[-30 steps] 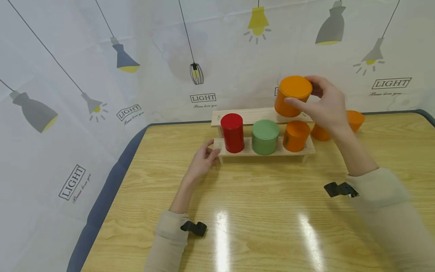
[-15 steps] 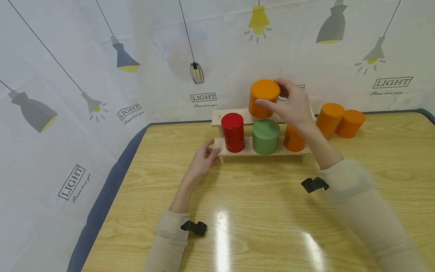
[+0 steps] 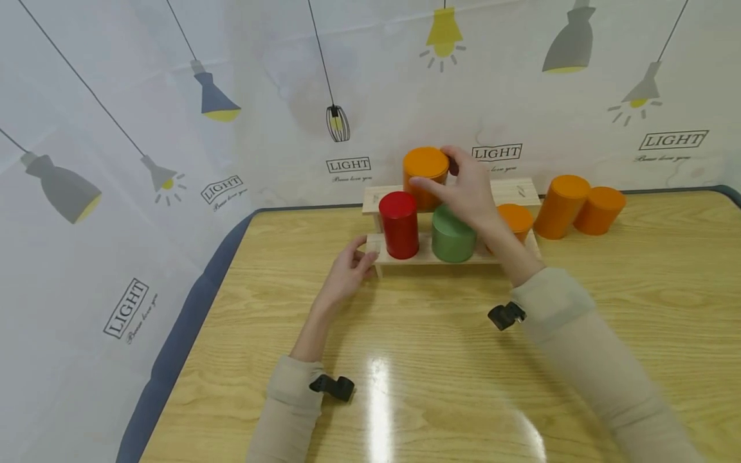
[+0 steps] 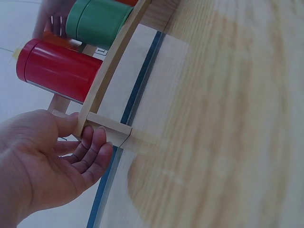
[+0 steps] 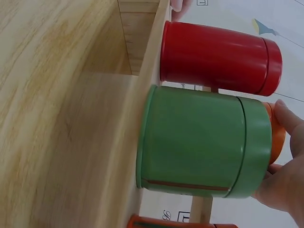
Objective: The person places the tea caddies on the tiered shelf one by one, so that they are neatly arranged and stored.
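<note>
A two-tier wooden display stand [image 3: 515, 191] stands at the back of the table. My left hand [image 3: 347, 273] pinches the left end of its lower shelf; in the left wrist view the thumb [image 4: 66, 124] lies at the board with the fingers curled below it. My right hand [image 3: 470, 191] grips an orange canister [image 3: 425, 168] upright at the left half of the upper shelf, its base hidden behind the front row. On the lower shelf stand a red canister [image 3: 399, 226], a wider green canister [image 5: 199, 142] and another orange canister [image 3: 517, 218], partly covered by my right forearm.
Two more orange canisters, one taller [image 3: 560, 207] and one shorter [image 3: 600, 210], stand on the table [image 3: 440, 360] right of the stand. A white curtain [image 3: 260, 77] printed with lamps hangs close behind the table's back edge.
My right hand has carried the orange canister leftward along the upper shelf and lowered it, uncovering the orange canisters at right. My left hand stays at the stand's left end.
</note>
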`<state>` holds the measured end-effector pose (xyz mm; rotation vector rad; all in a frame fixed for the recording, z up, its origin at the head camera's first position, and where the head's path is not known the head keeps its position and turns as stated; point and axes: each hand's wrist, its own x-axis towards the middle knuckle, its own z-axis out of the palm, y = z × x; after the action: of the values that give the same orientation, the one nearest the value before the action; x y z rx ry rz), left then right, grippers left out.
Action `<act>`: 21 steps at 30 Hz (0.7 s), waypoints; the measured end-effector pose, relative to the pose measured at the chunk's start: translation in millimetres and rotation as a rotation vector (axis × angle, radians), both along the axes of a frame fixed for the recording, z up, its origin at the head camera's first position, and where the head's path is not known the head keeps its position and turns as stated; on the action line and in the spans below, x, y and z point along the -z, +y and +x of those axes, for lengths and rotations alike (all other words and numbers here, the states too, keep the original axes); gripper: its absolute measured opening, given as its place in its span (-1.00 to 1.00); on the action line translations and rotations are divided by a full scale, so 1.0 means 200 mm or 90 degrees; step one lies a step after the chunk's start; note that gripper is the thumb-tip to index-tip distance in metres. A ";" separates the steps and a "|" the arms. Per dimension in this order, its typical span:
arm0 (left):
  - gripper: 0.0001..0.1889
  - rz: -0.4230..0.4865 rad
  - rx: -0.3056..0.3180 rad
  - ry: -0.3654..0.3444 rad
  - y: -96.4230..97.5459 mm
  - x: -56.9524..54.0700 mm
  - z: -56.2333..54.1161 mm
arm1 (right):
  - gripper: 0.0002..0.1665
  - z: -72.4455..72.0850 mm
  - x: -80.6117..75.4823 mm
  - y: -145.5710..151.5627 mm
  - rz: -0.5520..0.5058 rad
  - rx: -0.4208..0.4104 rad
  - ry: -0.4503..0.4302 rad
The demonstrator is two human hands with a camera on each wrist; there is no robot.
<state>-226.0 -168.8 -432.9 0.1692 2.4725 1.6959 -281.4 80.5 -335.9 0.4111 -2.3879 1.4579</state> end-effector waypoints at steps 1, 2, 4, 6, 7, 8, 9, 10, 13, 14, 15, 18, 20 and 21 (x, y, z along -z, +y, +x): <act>-0.43 0.002 0.000 -0.001 0.00 0.00 0.00 | -0.25 0.00 0.01 -0.01 0.001 0.000 -0.002; -0.43 0.001 0.000 -0.001 0.00 0.00 0.00 | -0.25 -0.01 0.01 -0.01 0.002 -0.001 -0.003; -0.43 0.001 -0.001 -0.002 0.00 0.00 0.00 | -0.26 -0.02 0.02 -0.03 -0.001 -0.006 -0.005; -0.43 0.001 -0.003 -0.003 0.00 0.00 0.00 | -0.26 -0.02 0.02 -0.03 -0.003 -0.009 -0.007; -0.43 0.002 -0.003 -0.003 0.00 0.00 0.00 | -0.25 -0.03 0.02 -0.04 -0.005 -0.011 -0.009; -0.43 0.002 -0.004 -0.002 0.00 0.00 0.00 | -0.24 -0.03 0.02 -0.04 -0.006 -0.013 -0.011; -0.43 0.003 -0.004 -0.001 0.01 -0.01 0.01 | -0.24 -0.03 0.02 -0.04 -0.005 -0.013 -0.011; -0.43 0.006 -0.002 -0.007 0.01 -0.03 0.02 | -0.23 -0.04 0.02 -0.04 -0.004 -0.014 -0.011; -0.42 0.009 0.001 -0.005 0.01 -0.03 0.02 | -0.23 -0.04 0.01 -0.05 -0.003 -0.021 -0.016; -0.42 0.010 0.001 -0.007 0.01 -0.03 0.02 | -0.23 -0.05 0.01 -0.05 0.000 -0.023 -0.018; -0.42 0.012 0.001 -0.008 0.01 -0.03 0.02 | -0.23 -0.05 0.01 -0.05 0.000 -0.026 -0.020; -0.43 0.010 0.001 -0.001 0.01 -0.01 0.00 | -0.24 -0.06 0.01 -0.06 0.003 -0.038 -0.029; -0.44 0.009 0.000 -0.002 0.01 -0.01 0.00 | -0.24 -0.07 0.01 -0.07 0.007 -0.042 -0.033; -0.43 0.009 0.000 -0.001 0.01 0.00 0.00 | -0.25 -0.07 0.00 -0.08 0.008 -0.045 -0.033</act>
<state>-225.6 -167.4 -431.9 0.1696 2.4606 1.7134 -295.4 65.1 -336.8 0.4699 -2.4479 1.5020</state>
